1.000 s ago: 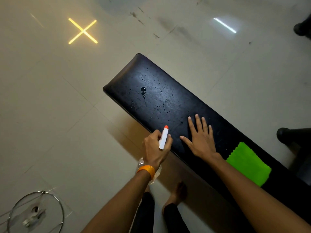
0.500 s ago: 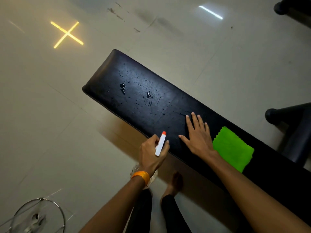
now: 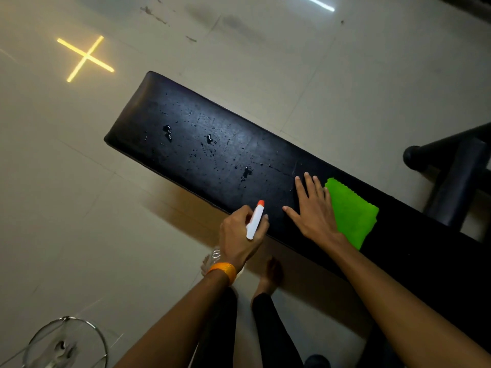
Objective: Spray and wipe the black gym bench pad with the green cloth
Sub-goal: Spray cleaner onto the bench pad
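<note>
On the wet bench (image 3: pixel 202 144), the right hand (image 3: pixel 314 211) lies spread beside the green cloth (image 3: pixel 350 211), perhaps touching it, while the left hand (image 3: pixel 240 235) grips the spray bottle (image 3: pixel 255 219).

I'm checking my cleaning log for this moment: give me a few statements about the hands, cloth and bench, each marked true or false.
1. The left hand grips a spray bottle. True.
2. The right hand is wiping with the green cloth. False: it lies flat on the black bench pad, its edge at the cloth.
3. Droplets sit on the pad. True.
4. The cloth lies on the floor. False: it lies on the pad.
</note>
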